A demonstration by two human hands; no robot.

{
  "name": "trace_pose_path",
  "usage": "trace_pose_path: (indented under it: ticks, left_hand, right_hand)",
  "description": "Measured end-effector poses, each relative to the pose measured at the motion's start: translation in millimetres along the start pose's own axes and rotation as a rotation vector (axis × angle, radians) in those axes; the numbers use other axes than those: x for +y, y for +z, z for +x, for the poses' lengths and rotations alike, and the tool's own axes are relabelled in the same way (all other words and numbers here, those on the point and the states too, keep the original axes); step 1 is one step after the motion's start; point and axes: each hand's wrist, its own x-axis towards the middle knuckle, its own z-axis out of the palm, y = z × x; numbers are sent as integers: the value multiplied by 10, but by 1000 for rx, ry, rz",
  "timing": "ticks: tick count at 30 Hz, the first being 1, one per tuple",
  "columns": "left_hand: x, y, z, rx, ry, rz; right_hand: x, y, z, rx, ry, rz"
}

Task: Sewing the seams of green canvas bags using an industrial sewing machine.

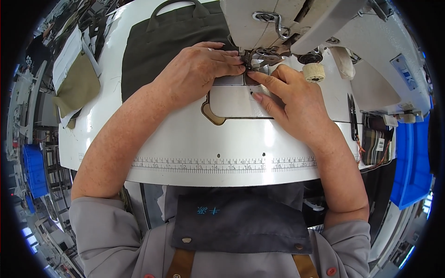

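Note:
A dark olive cloth piece (pixel 176 39) with a looped strap handle (pixel 178 7), like a bag panel, lies on the white sewing table left of the sewing machine (pixel 287 23). My left hand (pixel 199 67) rests flat on its right edge, fingers stretched toward the presser foot (pixel 249 60). Just right of the foot, my right hand (pixel 292 95) has its index fingertip at the cloth edge. Its thumb stands apart over the metal plate (pixel 232 101), and the other fingers curl. The needle tip is hidden among foot and fingers.
A ruler strip (pixel 222 165) runs along the table's front edge. Dark scissors or snips (pixel 353 116) lie at the right, beside a striped cloth piece (pixel 374 139). Olive and white cloth pieces (pixel 79 83) hang over the left edge. A blue bin (pixel 410 167) stands far right.

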Motion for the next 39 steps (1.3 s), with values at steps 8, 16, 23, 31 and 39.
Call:
trace_pose_path:
  ticks: [8,16,23,31,39]
  left_hand:
    - [61,-10,1,-10,7,81]
    - [682,8,-35,-159,-99,371]
    - [715,-244,81,-300,-311,42]
    - [630,-35,-254,-84,-197,-14]
    - [630,24,-189,-72,-263,-21]
  right_hand:
    - [14,8,-6,16,3,10]
    - [1,-3,-14,37,20,10]
    - [18,16,-11,54,-21,-19]
    - [32,42,-22,79,-42,-22]
    - [30,40,-16,69,-26,-47]
